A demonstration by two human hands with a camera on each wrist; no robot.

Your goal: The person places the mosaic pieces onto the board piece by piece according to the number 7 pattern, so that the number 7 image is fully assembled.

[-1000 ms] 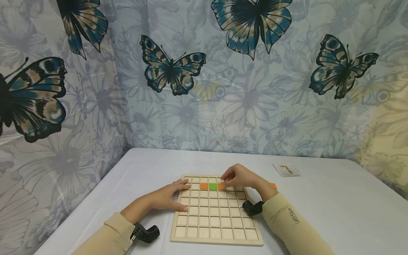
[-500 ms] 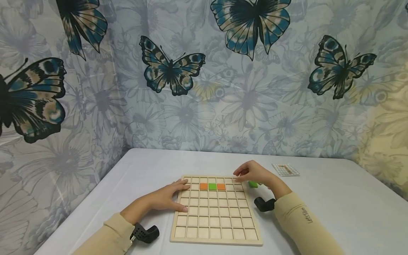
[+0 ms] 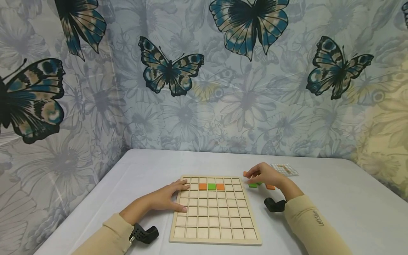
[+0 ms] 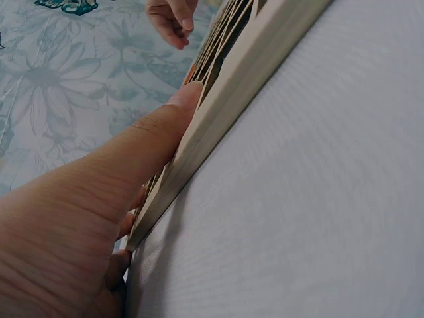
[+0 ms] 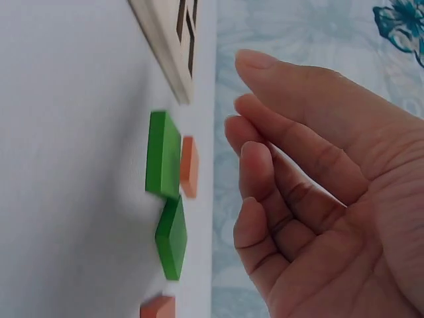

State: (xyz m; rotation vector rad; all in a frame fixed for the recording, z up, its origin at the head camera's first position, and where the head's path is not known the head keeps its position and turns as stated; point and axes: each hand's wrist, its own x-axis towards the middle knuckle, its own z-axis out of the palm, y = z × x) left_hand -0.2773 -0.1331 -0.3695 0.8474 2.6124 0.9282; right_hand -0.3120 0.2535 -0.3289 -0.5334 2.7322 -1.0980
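Observation:
A wooden grid board [image 3: 215, 212] lies on the table. In its second row from the far side sit an orange tile [image 3: 203, 186], a green tile [image 3: 211, 186] and another orange tile [image 3: 220, 186], side by side. My left hand [image 3: 165, 196] rests on the board's left edge, fingers straight and thumb on the rim. Loosely bent and holding nothing, my right hand [image 5: 331, 172] hovers right of the board. Below it on the table are two green tiles [image 5: 163, 156] and two orange tiles [image 5: 189, 165], partly covered by the hand in the head view.
A small card with a printed grid [image 3: 285, 170] lies at the back right, behind the right hand. The white table [image 3: 334, 205] ends at a butterfly-patterned cloth [image 3: 248, 106]. Black wrist cameras [image 3: 145, 233] hang under both forearms.
My right hand has moved right from the third tile in the row, off the board and over the loose tiles. My left hand stays on the board's edge.

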